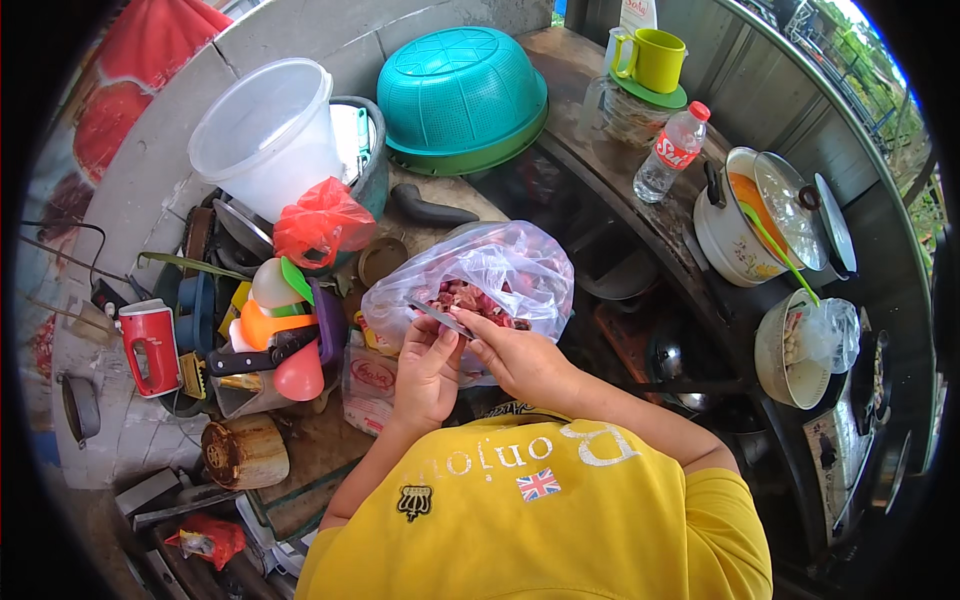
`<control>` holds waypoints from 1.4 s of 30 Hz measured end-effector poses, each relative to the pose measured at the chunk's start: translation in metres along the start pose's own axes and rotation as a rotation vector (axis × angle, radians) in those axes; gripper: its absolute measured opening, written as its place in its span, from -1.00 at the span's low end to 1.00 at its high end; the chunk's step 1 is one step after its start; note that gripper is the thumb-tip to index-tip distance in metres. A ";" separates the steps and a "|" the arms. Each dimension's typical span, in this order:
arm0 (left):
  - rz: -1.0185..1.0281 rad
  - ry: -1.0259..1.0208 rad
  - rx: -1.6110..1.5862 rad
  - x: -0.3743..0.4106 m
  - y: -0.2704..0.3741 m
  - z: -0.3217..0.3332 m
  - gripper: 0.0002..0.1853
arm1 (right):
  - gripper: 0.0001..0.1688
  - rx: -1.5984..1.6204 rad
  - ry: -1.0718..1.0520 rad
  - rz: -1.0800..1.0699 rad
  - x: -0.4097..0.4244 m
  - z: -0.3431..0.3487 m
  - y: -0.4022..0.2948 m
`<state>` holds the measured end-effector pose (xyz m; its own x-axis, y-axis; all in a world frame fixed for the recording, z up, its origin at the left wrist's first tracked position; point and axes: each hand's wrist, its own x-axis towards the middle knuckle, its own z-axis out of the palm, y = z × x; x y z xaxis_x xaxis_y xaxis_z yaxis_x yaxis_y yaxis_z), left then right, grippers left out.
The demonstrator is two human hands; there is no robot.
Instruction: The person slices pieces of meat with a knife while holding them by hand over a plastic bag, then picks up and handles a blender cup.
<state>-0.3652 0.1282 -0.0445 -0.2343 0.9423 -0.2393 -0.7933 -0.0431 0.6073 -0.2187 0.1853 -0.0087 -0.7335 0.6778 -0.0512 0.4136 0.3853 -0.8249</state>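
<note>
In front of my chest sits a clear plastic bag (517, 262), its mouth spread wide. Inside are several small red shallots (469, 296) among loose papery skins. My right hand (517, 356) grips a small knife, its blade (435, 311) pointing up and left over the bag's mouth. Close against the blade, my left hand (429, 364) pinches a small pinkish piece, apparently a shallot, mostly hidden by the fingers. The knife's handle is covered by my right hand.
Left stand a utensil holder (251, 390), a red hand mixer (148, 349) and a translucent bucket (262, 142). Behind the bag are a stone pestle (431, 210) and a turquoise basket (457, 90). Rightward are a water bottle (670, 154), an enamel pot (731, 232) and a bowl (780, 367).
</note>
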 end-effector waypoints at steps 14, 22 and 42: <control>0.106 -0.054 0.112 -0.004 -0.004 -0.009 -0.70 | -0.49 0.358 0.012 -0.114 -0.002 0.000 0.016; 0.154 0.031 0.095 -0.014 0.002 -0.003 -0.69 | -0.42 0.047 -0.003 0.015 -0.003 -0.015 0.027; 0.291 0.028 0.192 -0.066 -0.039 0.059 -0.82 | -0.35 0.135 0.201 -0.091 -0.059 -0.047 0.058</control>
<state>-0.2856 0.0872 -0.0075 -0.4525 0.8901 -0.0539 -0.5716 -0.2432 0.7836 -0.1258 0.1973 -0.0274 -0.6369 0.7601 0.1284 0.2650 0.3723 -0.8895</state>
